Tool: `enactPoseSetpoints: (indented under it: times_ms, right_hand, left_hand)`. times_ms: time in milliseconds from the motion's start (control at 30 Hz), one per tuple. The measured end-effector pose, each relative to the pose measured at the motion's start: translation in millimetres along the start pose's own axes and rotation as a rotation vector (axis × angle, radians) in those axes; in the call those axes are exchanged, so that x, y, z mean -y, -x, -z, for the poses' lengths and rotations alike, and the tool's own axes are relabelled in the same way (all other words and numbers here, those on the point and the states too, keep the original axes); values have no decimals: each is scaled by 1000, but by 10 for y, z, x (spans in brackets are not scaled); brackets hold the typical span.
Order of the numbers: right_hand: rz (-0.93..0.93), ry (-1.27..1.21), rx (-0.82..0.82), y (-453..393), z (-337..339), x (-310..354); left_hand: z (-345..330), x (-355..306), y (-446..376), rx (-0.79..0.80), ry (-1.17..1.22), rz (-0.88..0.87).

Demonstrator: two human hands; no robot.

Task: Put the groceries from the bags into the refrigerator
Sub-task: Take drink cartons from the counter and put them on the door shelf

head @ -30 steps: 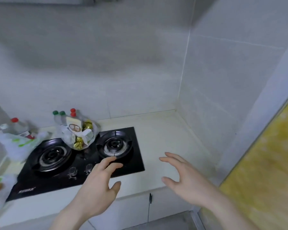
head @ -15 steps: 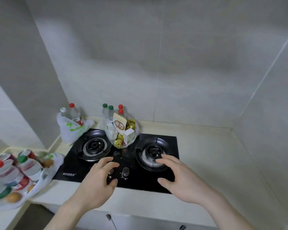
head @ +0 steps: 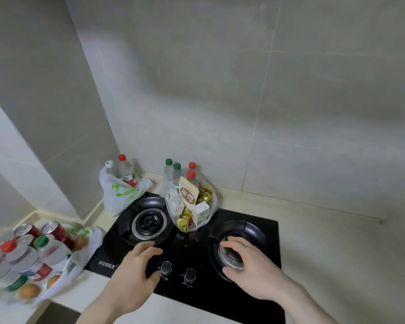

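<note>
Three plastic grocery bags stand on the counter. The middle bag (head: 173,206) sits between the two burners, holding capped bottles, a cream carton and gold-wrapped sweets. A white bag with green print (head: 119,195) holds two bottles in the back corner. The bag at the far left (head: 80,258) holds bottles, red cans and round brown fruit. My left hand (head: 136,277) hovers open over the stove's front, near the knobs. My right hand (head: 250,270) hovers open over the right burner. Neither hand touches a bag. The refrigerator is out of view.
A black glass gas stove (head: 255,307) with two burners and two knobs (head: 166,267) fills the counter's middle. Tiled walls close in the back and a pillar juts out at the left. Pale countertop (head: 332,265) stretches to the right of the stove.
The view has swung left, away from a yellow surface at the right, bringing the far-left bag into sight. Both hands have moved forward over the stove toward the middle bag.
</note>
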State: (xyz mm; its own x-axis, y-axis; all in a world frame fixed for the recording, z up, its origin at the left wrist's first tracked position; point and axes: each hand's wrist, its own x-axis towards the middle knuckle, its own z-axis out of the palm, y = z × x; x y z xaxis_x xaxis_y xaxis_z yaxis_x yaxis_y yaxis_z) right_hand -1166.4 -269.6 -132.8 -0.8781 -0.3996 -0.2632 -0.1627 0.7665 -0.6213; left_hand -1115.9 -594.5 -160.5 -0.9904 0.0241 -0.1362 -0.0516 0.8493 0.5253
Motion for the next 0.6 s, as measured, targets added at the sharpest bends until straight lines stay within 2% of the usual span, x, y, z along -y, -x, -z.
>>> enactPoseSetpoints:
  times_ms: [233,600]
  right_hand:
    - [-110,-25,-86,-543,-37,25]
    - [-255,-61,-215,-1057,-294,214]
  left_hand:
    - [228,49,-974,91,-19,-127]
    - [619,-20,-2395,89,-98,-317]
